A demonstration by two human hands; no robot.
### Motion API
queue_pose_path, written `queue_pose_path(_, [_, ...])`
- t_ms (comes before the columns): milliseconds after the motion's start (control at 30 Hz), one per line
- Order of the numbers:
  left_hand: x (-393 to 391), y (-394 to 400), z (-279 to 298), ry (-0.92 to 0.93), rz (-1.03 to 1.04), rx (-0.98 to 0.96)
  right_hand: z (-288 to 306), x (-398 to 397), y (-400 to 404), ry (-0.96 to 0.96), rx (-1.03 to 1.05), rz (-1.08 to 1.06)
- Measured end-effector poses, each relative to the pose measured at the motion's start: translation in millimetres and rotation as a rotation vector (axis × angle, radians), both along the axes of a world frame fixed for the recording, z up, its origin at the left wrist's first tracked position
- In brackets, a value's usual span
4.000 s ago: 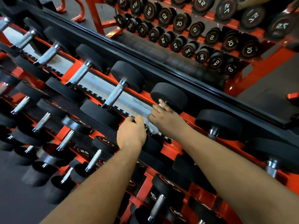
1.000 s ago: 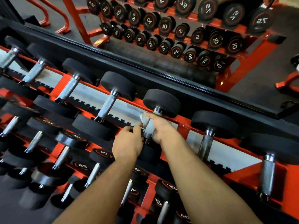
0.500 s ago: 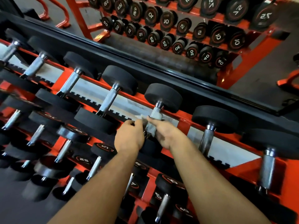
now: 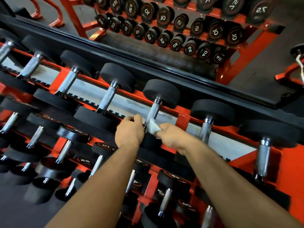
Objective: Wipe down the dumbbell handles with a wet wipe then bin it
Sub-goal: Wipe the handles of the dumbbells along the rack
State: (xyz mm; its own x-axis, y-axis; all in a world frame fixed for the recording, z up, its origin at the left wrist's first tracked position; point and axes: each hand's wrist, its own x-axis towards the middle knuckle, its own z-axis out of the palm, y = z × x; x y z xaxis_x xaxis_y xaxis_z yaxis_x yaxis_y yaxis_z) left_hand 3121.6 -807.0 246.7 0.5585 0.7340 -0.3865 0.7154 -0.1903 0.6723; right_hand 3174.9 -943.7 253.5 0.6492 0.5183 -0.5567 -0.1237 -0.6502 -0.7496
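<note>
Fingers (image 4: 158, 129) of the right hand (image 4: 176, 137) pinch the wet wipe (image 4: 153, 127) against the near end of 1 dumbbell handle (image 4: 153, 111), apparently to rub the knurled metal. Left hand (image 4: 130, 132) curls at that end, likely steadying it (exact hold unclear). Dumbbell rests on the top tier of the orange rack (image 4: 181, 115).

Knurled metal handle (image 4: 153, 112), matt rubber heads (image 4: 161, 92)

The left hand (image 4: 129, 131) hides the handle's (image 4: 152, 112) lower end; dumbbells (image 4: 9, 50) at the frame's left edge are blurred and cut off.
</note>
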Motion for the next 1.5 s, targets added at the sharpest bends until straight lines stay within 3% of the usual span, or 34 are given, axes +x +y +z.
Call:
queue_pose_path(100, [-1,0,-1,-0.006,0.000,-0.012,16,17,-6,-0.113,0.169,-0.015])
queue_pose_path(167, [0,0,-2,-0.025,-0.002,-0.006,14,25,-4,-0.421,0.153,0.083])
queue_pose_path(233, [0,-1,-2,-0.038,0.006,-0.005,-5,23,1,-0.639,0.043,0.315])
queue_pose_path(300, [0,0,-5,-0.028,0.021,-0.006,-29,18,0,-0.632,0.025,0.502])
queue_pose_path(433, [0,0,-10,-0.019,0.016,0.019,-38,17,-17,-0.709,0.025,0.566])
queue_pose_path(567, [0,0,-9,-0.039,0.014,0.022,-19,17,-42,-0.794,-0.315,0.715])
queue_pose_path(633, [-2,-2,-8,-0.050,0.011,0.031,-14,15,-64,-0.771,-0.326,0.638])
queue_pose_path(767, [-9,-14,-2,-0.103,0.042,0.056,0,6,-130,-0.658,-0.128,0.208])
queue_pose_path(867, [-22,-39,-3,-0.132,0.025,0.324,4,-3,-177,-0.777,-0.028,0.126])
queue_pose_path(933, [-39,-75,-3,-0.286,-0.058,0.534,-4,-8,-203,-0.875,-0.025,0.249])
queue_pose_path(1000, [-54,-121,-6,-0.407,-0.193,0.585,-20,-7,-217,-0.964,-0.143,0.473])
queue_pose_path(1100, [-56,-184,-7,-0.280,-0.267,0.374,-18,-5,-219,-1.123,-0.390,0.734])
queue_pose_path(1233, [-22,-208,-6,0.014,-0.038,-0.124,-8,7,-210,-1.236,-0.589,0.959])
queue_pose_path(1500, [-8,-212,-24,-0.059,0.041,0.059,5,17,-229,-1.210,-0.596,1.120])
